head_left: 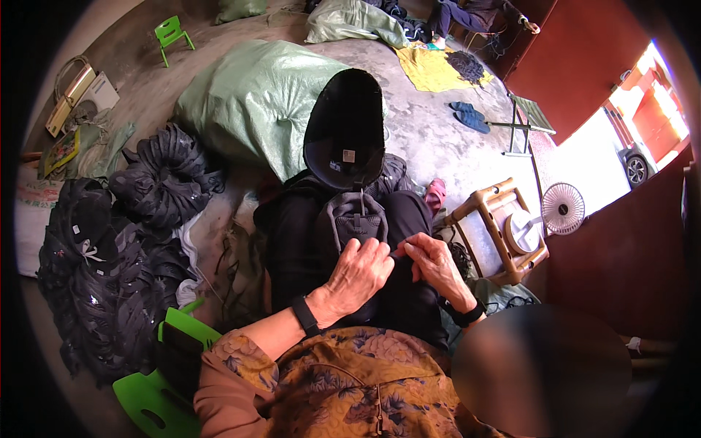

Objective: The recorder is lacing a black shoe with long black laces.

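My left hand (360, 270) is closed over my lap, its knuckles up, at the near edge of a grey and black mesh piece (355, 220) with a small loop on top. Close to its right, my right hand (436, 266) has thumb and forefinger pinched together. A small dark bit shows between the two hands; what it is I cannot make out. Behind the mesh piece, a black hollow oval piece (345, 128) with a small white label inside stands tilted against my knees. Whether the two pieces are joined I cannot tell.
At left lie heaped, nested black fabric pieces (109, 292) beside a green chair (157, 401). A large pale green sack (255, 95) is ahead. To the right stand a bamboo-framed stool (478, 237) and a white fan (563, 209). Blue slippers (469, 117) lie farther off; another person (467, 16) sits beyond.
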### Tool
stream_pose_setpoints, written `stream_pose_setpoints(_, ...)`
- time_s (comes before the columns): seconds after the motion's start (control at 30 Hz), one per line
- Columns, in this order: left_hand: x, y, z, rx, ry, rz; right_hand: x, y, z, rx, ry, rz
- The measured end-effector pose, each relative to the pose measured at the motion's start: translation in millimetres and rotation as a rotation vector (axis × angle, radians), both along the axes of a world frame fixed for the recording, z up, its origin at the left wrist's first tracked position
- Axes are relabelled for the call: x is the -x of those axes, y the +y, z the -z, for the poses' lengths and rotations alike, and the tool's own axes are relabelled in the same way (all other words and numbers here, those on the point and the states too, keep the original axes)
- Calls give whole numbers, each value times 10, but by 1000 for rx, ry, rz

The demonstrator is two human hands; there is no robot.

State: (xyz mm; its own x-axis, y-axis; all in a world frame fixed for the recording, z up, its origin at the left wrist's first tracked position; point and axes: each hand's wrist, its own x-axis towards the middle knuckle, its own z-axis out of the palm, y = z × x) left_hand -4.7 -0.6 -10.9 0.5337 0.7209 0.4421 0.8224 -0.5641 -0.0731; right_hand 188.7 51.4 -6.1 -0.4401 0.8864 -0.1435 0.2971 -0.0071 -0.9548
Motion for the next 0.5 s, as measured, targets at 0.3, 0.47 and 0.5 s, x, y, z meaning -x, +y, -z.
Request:
stream_pose_setpoints(0.3, 85, 16, 117, -161, -234, 34, 4, -117, -305, 255, 180, -79)
stream_pose_setpoints(0.47, -15, -31, 202, -15, -227, 53, 436, 84, -337, 364, 892, 210)
stream_pose_setpoints(0.5, 25, -55, 188, 69, -203, 65, 435, 112, -346, 357, 885, 218)
